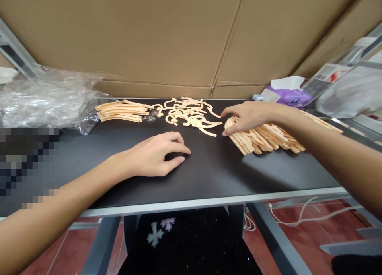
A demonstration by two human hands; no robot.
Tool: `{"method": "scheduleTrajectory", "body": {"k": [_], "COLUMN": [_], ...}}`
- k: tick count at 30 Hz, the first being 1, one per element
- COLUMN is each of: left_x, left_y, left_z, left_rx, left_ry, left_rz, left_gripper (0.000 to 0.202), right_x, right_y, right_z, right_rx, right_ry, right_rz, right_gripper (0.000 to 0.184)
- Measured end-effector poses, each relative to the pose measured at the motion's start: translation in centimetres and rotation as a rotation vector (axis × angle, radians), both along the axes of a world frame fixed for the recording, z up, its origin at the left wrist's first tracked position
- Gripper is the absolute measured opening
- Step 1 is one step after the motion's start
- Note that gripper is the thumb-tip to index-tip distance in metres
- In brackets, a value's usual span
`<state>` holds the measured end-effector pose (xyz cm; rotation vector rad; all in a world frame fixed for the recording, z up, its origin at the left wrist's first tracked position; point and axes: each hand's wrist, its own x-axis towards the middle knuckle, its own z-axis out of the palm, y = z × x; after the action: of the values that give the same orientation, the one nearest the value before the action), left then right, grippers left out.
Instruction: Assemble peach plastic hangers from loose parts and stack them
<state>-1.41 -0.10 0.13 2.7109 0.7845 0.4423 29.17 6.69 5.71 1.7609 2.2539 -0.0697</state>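
Note:
My left hand [159, 153] rests on the black tabletop [191, 183], palm down, its fingers loosely bent and apart with nothing in them. My right hand [246, 115] reaches over the left end of a pile of long pale peach strips [262, 140]. Its thumb and fingers are spread, and whether they touch the strips I cannot tell. Between and beyond my hands lies a loose heap of thin, curly cream pieces [189, 112]. To its left sits a smaller stack of pale strips [121, 110], laid side by side. What the strips are made of is unclear.
Crumpled clear plastic bags [47, 98] lie at the back left. A purple tissue pack [291, 96] stands at the back right, near a clear bag [352, 88]. A tall cardboard wall [155, 40] closes the back. The table's metal edge [191, 204] runs along the front.

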Motion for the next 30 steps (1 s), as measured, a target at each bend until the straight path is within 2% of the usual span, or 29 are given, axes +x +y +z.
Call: {"method": "scheduleTrajectory", "body": {"k": [12, 16, 19, 21, 23, 25, 28, 30], "left_x": [-0.1, -0.1, 0.0, 0.1, -0.2, -0.8, -2.4, -3.7], "left_y": [0.0, 0.0, 0.2, 0.5, 1.0, 1.9, 3.5, 4.5], "left_z": [0.1, 0.1, -0.3, -0.5, -0.5, -0.4, 0.3, 0.8], "left_rx": [-0.004, 0.012, 0.035, 0.082, 0.169, 0.268, 0.324, 0.354], "left_ry": [0.012, 0.004, -0.043, -0.107, -0.164, -0.171, -0.036, 0.075], "left_rz": [0.003, -0.003, -0.019, -0.002, 0.079, 0.222, 0.474, 0.643], "left_gripper": [0.031, 0.031, 0.028, 0.026, 0.026, 0.027, 0.029, 0.033], "right_x": [-0.2, 0.1, -0.6, -2.1, -4.3, -7.0, -10.3, -11.4], "right_y": [-0.1, 0.3, 0.0, -0.8, -2.1, -3.6, -5.6, -6.3], "right_z": [0.0, 0.1, 0.5, 0.5, 0.0, -1.1, -3.2, -4.5], "right_rx": [0.020, 0.049, 0.192, 0.329, 0.410, 0.443, 0.474, 0.498], "right_ry": [-0.018, 0.052, 0.202, 0.301, 0.333, 0.293, 0.185, 0.172], "right_rz": [-0.013, 0.018, 0.037, 0.050, 0.100, 0.207, 0.362, 0.409], "right_gripper": [0.074, 0.072, 0.057, 0.045, 0.039, 0.036, 0.034, 0.034]}}
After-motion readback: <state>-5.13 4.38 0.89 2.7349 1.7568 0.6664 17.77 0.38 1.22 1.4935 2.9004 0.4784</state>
